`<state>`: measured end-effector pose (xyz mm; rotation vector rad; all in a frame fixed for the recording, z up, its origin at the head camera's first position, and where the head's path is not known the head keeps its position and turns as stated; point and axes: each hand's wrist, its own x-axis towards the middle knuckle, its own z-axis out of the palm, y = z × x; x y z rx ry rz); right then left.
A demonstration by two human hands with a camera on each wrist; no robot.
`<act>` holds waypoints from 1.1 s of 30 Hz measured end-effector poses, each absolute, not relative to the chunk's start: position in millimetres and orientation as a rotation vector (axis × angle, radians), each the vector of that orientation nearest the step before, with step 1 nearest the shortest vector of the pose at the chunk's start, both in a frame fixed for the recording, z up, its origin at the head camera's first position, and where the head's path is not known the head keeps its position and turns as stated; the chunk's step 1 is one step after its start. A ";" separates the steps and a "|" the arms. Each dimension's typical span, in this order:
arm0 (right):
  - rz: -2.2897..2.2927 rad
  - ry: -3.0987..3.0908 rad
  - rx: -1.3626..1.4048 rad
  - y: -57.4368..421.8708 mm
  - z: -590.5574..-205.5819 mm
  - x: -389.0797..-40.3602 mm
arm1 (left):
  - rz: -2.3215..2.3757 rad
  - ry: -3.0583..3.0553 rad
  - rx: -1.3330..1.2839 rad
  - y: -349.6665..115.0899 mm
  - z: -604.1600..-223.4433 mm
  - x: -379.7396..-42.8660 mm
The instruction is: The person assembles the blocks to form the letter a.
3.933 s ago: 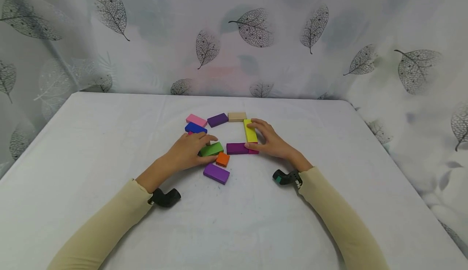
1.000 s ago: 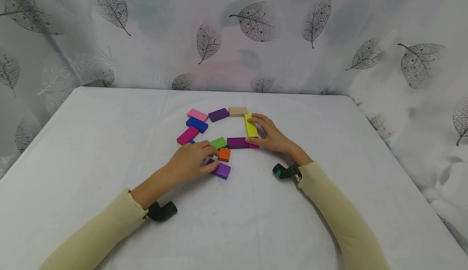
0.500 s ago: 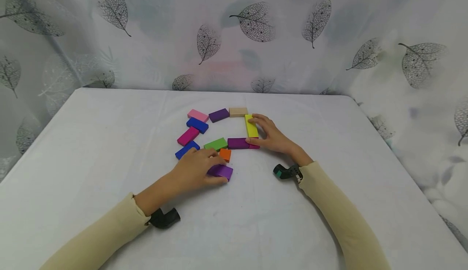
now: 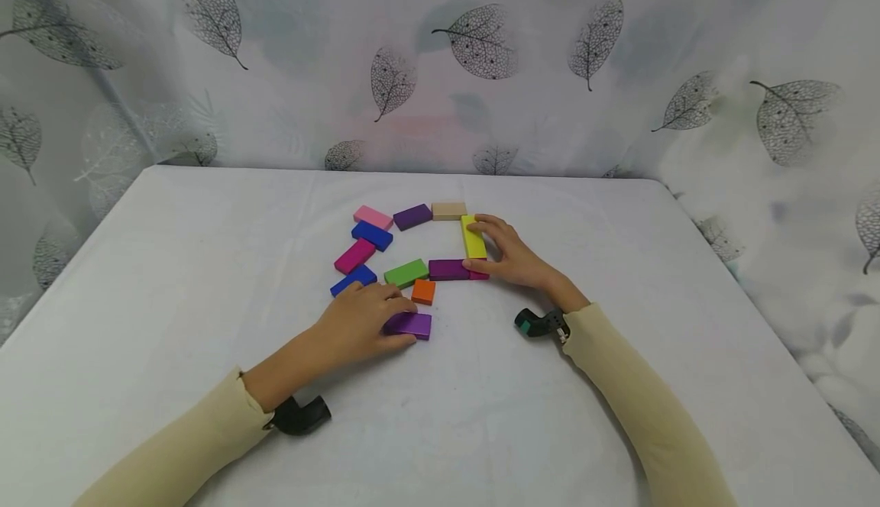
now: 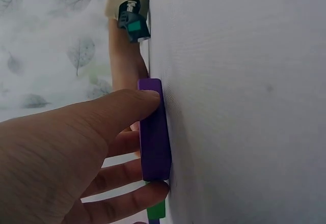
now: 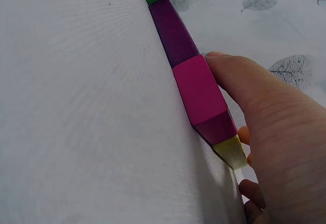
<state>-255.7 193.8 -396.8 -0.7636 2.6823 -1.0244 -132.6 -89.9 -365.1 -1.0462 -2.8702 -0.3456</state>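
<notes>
I'm likely aligning the purple block [image 4: 417,325] my left fingers [image 4: 402,305] pinch, right fingers [image 4: 491,222] loose on yellow [image 4: 473,243], and should nudge gently next.

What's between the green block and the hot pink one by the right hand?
A dark purple block lies there, shown in both the head and right wrist views.
</notes>
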 end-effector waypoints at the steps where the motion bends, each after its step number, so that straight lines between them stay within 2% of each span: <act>1: -1.024 2.682 -0.765 194.0 -396.8 -255.7 | -0.345 -2.878 -1.041 -91.2 -365.0 -132.2; 15: -1.036 2.660 -0.776 190.7 -397.5 -255.9 | -0.339 -2.960 -0.949 -112.6 -366.9 -131.6; 27: -1.025 2.666 -0.774 192.5 -396.4 -255.0 | -0.688 -3.005 -1.350 -136.8 -361.7 -144.9; 33: -1.032 2.674 -0.763 193.0 -394.8 -253.9 | -0.670 -2.911 -1.531 -139.8 -363.2 -149.6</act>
